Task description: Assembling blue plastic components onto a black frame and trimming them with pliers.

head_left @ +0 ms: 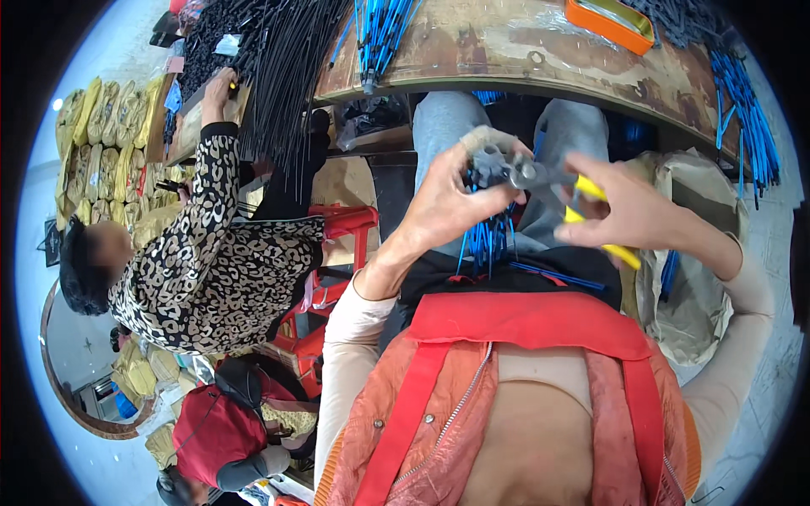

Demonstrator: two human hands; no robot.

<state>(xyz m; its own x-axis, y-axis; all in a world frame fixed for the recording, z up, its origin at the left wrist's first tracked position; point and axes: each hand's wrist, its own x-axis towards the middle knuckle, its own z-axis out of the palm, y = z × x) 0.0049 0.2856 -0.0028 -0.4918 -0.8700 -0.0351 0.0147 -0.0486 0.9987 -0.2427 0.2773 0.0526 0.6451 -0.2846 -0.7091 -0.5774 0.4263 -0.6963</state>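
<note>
My left hand grips a bundle of thin blue rods with dark grey fittings at its upper end, held above my lap. The rods hang downward from the fingers. My right hand, slightly blurred, is closed around pliers with yellow handles. The pliers' metal head reaches left to the fittings at the top of the bundle. Whether the jaws bite on a fitting is too small to tell. A few loose blue rods lie across my lap.
Ahead is a worn wooden table with an orange tin, blue rods and long black rods. More blue rods overhang its right end. A pale sack stands at my right. Left, a person in a patterned top works beside a red stool.
</note>
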